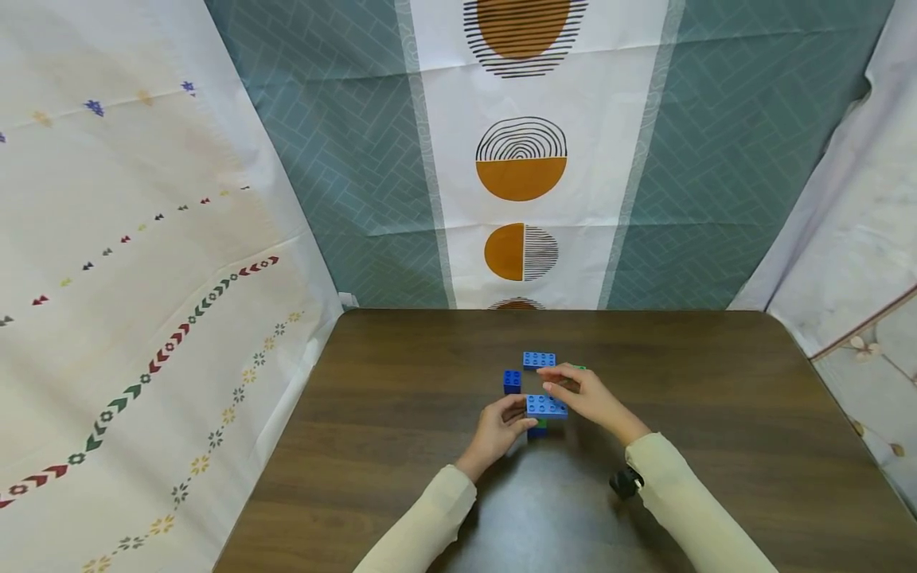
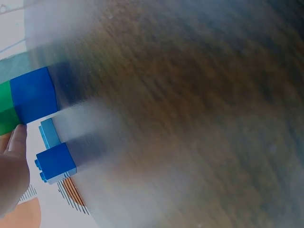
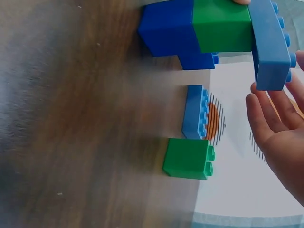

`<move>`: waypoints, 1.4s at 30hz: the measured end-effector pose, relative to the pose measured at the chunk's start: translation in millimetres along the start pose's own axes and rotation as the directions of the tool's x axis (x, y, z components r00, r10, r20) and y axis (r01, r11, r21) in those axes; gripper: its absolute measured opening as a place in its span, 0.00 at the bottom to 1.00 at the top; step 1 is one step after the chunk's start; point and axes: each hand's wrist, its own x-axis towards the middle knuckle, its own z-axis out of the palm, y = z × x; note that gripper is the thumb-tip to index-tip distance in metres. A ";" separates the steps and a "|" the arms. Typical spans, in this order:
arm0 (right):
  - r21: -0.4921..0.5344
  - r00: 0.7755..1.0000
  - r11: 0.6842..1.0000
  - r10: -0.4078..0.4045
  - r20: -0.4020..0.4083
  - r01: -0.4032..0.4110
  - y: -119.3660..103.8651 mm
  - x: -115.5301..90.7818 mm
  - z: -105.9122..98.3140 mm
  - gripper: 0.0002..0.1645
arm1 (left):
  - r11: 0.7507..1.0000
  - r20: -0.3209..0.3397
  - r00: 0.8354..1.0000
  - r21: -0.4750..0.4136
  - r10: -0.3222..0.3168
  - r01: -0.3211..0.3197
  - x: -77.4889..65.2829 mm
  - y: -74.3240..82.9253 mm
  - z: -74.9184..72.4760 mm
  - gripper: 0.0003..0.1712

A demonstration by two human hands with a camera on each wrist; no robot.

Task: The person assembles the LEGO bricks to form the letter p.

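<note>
A small stack stands on the table: a dark blue brick (image 3: pixel 166 27) at the bottom, a green brick (image 3: pixel 222 26) on it, and a long light blue brick (image 1: pixel 547 407) across the top, overhanging to the right. My left hand (image 1: pixel 494 434) holds the stack from its left side, thumb in front and fingers behind, with a fingertip on the green brick in the right wrist view. Just beyond the top brick, my right hand (image 1: pixel 586 395) hovers with loosely bent fingers and nothing between thumb and fingertips. In the right wrist view its fingers (image 3: pixel 280 111) spread close by the overhanging end.
Behind the stack stand another dark blue brick (image 1: pixel 512 382), a second long light blue brick (image 1: pixel 539 360) and a green brick (image 3: pixel 187 158), mostly hidden by the right hand in the head view. The brown wooden table (image 1: pixel 401 374) meets hanging patterned cloths at the back and sides.
</note>
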 end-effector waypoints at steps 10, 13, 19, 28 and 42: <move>0.025 0.994 0.999 0.030 0.100 -0.033 -1.5 23.8 -5.2 0.24 | 1.000 0.004 1.000 -0.007 -0.013 0.013 -6.5 22.8 -1.2 0.20; 0.018 0.992 0.999 0.042 0.118 -0.044 19.7 32.2 -2.4 0.26 | 1.000 -0.007 1.000 -0.018 -0.013 0.012 -1.9 6.3 1.5 0.21; 0.016 0.986 0.998 0.057 0.156 -0.060 35.7 43.7 5.6 0.26 | 0.999 -0.008 1.000 -0.026 -0.025 0.024 1.8 -9.6 2.2 0.21; -0.007 0.973 0.991 0.132 0.191 -0.133 53.1 55.4 12.2 0.29 | 1.000 -0.002 1.000 -0.003 -0.012 0.012 -3.8 9.3 -0.1 0.21; -0.062 0.948 0.986 0.165 0.272 -0.154 64.8 68.3 20.6 0.26 | 1.000 0.003 1.000 -0.013 -0.022 0.022 -7.9 29.0 -3.7 0.18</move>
